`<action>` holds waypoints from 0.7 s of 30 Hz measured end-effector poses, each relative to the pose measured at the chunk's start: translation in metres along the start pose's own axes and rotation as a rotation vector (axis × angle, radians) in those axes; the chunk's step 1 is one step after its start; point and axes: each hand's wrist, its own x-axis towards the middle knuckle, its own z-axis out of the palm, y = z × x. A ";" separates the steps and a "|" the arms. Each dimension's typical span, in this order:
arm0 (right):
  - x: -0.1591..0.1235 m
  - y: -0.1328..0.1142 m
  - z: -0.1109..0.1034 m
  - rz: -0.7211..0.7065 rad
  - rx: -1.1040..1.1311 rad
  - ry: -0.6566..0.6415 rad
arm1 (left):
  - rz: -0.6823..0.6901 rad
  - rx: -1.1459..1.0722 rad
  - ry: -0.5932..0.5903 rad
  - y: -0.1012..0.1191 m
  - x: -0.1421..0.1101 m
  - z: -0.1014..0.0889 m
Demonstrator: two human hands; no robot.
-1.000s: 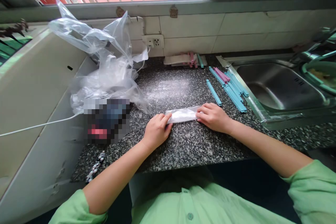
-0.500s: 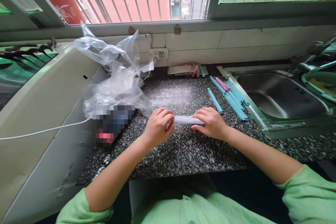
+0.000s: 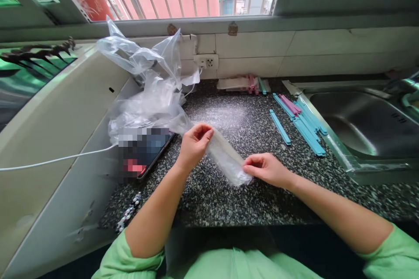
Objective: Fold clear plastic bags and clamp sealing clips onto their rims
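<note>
A folded strip of clear plastic bag (image 3: 225, 154) stretches slantwise between my hands, above the speckled counter. My left hand (image 3: 195, 143) pinches its upper left end between thumb and fingers. At the lower right end, my right hand (image 3: 269, 169) pinches the strip's edge, with the plastic fanning a little below the fingertips. To the right lie several blue bag-sealing clips (image 3: 306, 133) with pink clips (image 3: 288, 104) on top, and one blue clip (image 3: 280, 127) lies apart, nearer my right hand.
A heap of crumpled clear plastic bags (image 3: 147, 91) stands at the left, beside a phone-like device (image 3: 153, 150) and a white cable (image 3: 65, 161). A steel sink (image 3: 356, 126) is at the right. Flat packs with clips (image 3: 234, 84) lie by the wall under a socket (image 3: 206, 61).
The plastic strip has gone from level and narrow to slanted and wider. My right hand has moved down and turned, my left slightly up. The view has shifted a little left.
</note>
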 end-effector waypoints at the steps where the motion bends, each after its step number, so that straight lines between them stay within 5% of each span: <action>1: 0.000 0.001 0.001 0.019 0.007 -0.026 | -0.020 -0.015 0.010 -0.002 0.000 -0.001; 8: -0.002 -0.004 -0.006 0.046 -0.093 -0.197 | -0.108 -0.152 0.003 -0.001 -0.001 -0.003; 13: -0.003 -0.009 -0.004 -0.022 -0.109 -0.125 | -0.160 -0.239 -0.119 0.005 -0.013 0.007; 21: -0.001 -0.009 0.002 -0.073 -0.087 -0.014 | -0.264 -0.560 -0.073 0.002 -0.017 0.019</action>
